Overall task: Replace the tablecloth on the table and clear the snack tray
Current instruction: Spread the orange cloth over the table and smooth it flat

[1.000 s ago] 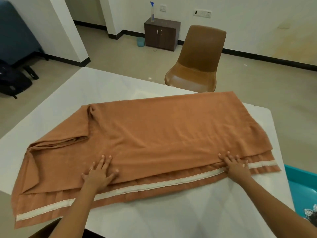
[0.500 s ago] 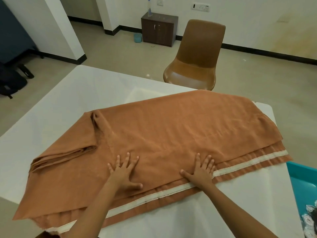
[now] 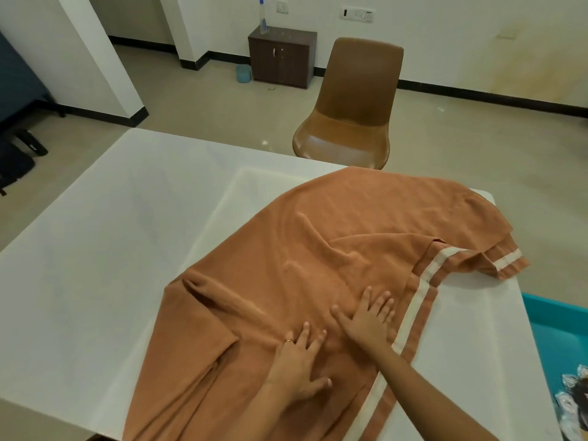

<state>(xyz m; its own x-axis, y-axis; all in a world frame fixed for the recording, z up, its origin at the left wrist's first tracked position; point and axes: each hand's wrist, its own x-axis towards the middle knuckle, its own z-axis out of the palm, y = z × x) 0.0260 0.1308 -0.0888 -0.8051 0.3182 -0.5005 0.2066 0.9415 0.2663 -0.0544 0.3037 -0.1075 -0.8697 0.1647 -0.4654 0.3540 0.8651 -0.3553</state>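
Both hands, left hand (image 3: 297,367) and right hand (image 3: 369,316), are pressing flat, fingers spread, on the rumpled brown tablecloth (image 3: 318,265) lying askew on the white worktop (image 3: 127,233); spreading unfinished; snack tray (image 3: 560,332) uncleared.

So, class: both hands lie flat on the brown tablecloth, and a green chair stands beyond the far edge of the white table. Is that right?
Not quite: the chair is brown, not green, as the head view shows. The rest holds: the left hand and right hand lie flat, fingers spread, on the brown tablecloth, and the chair stands beyond the far edge of the white table.
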